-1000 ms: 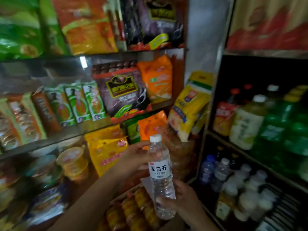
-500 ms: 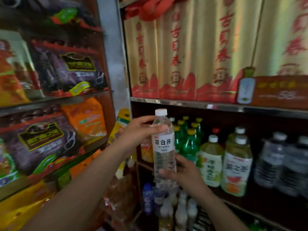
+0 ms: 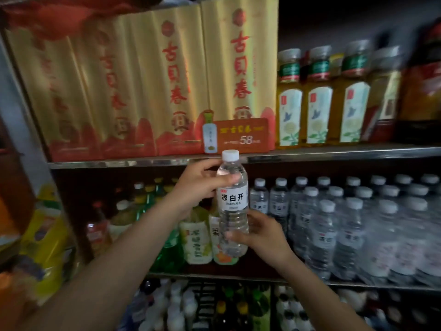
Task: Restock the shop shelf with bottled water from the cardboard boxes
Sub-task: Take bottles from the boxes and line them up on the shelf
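I hold a clear water bottle [image 3: 232, 206] with a white cap and white label upright in front of the middle shelf. My left hand [image 3: 199, 185] grips its shoulder just below the cap. My right hand [image 3: 260, 231] wraps around its lower body from the right. Rows of the same bottled water [image 3: 334, 218] stand packed on the middle shelf [image 3: 214, 275] to the right of the held bottle. No cardboard box of water is in view.
Tea and green drink bottles [image 3: 195, 237] stand on the middle shelf behind and left of the held bottle. Gold gift boxes [image 3: 143, 87], a price sign [image 3: 241, 136] and amber bottles [image 3: 317, 99] fill the upper shelf. More bottles [image 3: 214, 306] crowd the bottom shelf.
The view swung right from the snack shelves to the drinks shelf. Both hands kept their grip and carried the bottle up in front of the rows of water.
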`<action>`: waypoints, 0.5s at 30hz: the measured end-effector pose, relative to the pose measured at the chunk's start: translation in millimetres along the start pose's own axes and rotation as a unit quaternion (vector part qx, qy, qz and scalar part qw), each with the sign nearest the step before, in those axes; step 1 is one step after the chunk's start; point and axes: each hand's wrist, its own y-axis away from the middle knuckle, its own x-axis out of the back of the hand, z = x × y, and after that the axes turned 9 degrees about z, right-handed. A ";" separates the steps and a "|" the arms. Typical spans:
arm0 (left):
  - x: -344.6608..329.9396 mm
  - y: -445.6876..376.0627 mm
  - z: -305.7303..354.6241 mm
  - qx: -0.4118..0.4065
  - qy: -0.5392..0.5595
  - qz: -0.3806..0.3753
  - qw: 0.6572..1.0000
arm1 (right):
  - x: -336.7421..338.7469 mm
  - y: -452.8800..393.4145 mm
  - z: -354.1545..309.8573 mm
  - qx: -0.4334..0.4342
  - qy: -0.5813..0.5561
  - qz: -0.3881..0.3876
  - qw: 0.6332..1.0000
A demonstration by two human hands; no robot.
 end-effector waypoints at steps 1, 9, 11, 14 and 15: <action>-14.9 -4.1 -1.6 0.002 0.004 -0.010 1.000 | 11.6 0.6 6.7 -0.016 0.003 0.025 1.000; -105.8 -30.6 -39.5 0.069 0.027 -0.090 0.993 | 57.3 -13.2 75.6 -0.063 0.173 0.122 0.975; -118.8 -35.1 -53.0 0.073 0.014 -0.102 0.992 | 55.3 -17.6 92.8 -0.076 0.196 0.139 0.968; -131.6 -41.8 -79.4 0.079 -0.009 -0.125 0.989 | 46.2 -19.4 112.3 -0.130 0.229 0.142 0.954; -134.8 -44.6 -88.8 0.086 -0.017 -0.123 0.989 | 42.1 -19.9 118.6 -0.144 0.240 0.143 0.949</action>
